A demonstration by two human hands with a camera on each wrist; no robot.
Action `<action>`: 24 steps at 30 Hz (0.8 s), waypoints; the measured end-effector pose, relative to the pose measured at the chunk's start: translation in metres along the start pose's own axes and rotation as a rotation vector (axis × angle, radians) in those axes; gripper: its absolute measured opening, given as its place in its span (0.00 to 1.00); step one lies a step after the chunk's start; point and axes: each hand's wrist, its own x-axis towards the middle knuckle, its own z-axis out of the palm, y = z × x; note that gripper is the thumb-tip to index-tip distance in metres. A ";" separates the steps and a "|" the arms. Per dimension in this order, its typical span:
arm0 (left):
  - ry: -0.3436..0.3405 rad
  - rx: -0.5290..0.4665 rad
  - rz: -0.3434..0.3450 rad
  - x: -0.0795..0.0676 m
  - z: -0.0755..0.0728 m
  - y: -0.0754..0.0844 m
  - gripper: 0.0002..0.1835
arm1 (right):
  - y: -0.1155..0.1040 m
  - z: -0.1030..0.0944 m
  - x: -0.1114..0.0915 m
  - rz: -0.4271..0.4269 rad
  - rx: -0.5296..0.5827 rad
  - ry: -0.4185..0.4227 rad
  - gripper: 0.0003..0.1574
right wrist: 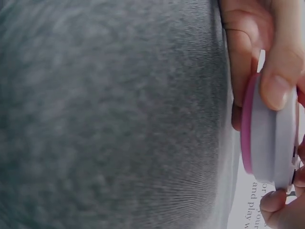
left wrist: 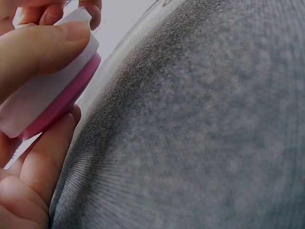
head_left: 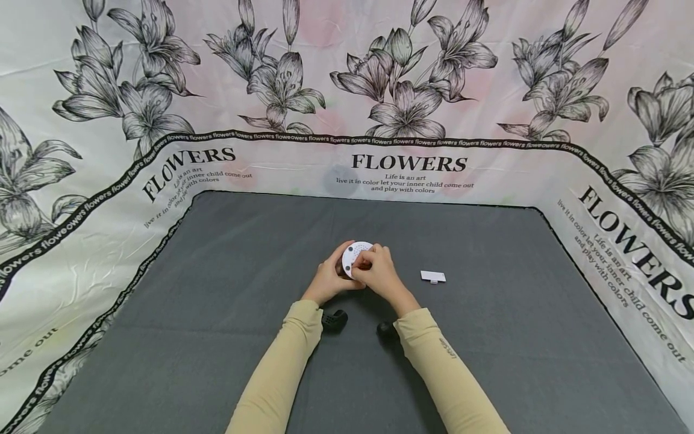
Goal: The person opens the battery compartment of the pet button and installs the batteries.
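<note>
A round, flat device [head_left: 349, 253], white with a pink side, is held up between both hands; its kind is unclear. Its white face carries small holes and dark round spots. The left hand [head_left: 327, 281] grips it by the rim. In the left wrist view the left thumb [left wrist: 43, 50] lies on the white side, with fingers beneath the pink side [left wrist: 66, 105]. The right hand [head_left: 381, 274] has curled fingers at the white face and edge. Seen from the right wrist, right fingertips [right wrist: 281, 207] pinch at the device's lower edge; a smaller part between them cannot be made out.
A small white rectangular piece with a tab [head_left: 432, 276] lies on the grey cloth [head_left: 477, 241] to the right of the hands. Black wrist-worn devices [head_left: 334, 322] show under the cuffs. A white cloth printed with flowers [head_left: 303, 163] borders the grey surface.
</note>
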 end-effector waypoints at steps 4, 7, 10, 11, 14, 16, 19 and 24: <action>0.007 0.015 0.002 0.000 0.001 0.000 0.49 | 0.000 -0.002 0.001 0.021 -0.010 -0.020 0.07; 0.004 0.020 0.001 0.000 0.001 0.000 0.49 | 0.000 -0.003 0.002 0.030 -0.009 -0.025 0.09; -0.002 0.016 0.003 0.000 0.001 0.000 0.49 | 0.001 -0.004 0.001 0.029 0.005 -0.021 0.10; -0.005 0.016 0.004 0.000 0.001 0.001 0.49 | 0.001 -0.004 0.001 0.025 0.009 -0.022 0.10; -0.022 0.002 -0.004 0.000 0.001 0.001 0.49 | 0.005 -0.004 -0.001 0.017 0.027 -0.029 0.10; -0.033 -0.004 -0.010 -0.001 0.001 0.000 0.49 | 0.008 -0.005 -0.002 0.008 0.041 -0.037 0.09; -0.037 -0.010 -0.015 -0.001 0.001 0.000 0.50 | 0.012 -0.007 -0.004 -0.009 0.066 -0.042 0.08; -0.018 -0.015 -0.007 0.001 0.001 0.000 0.50 | 0.018 -0.019 -0.010 -0.026 0.130 -0.004 0.06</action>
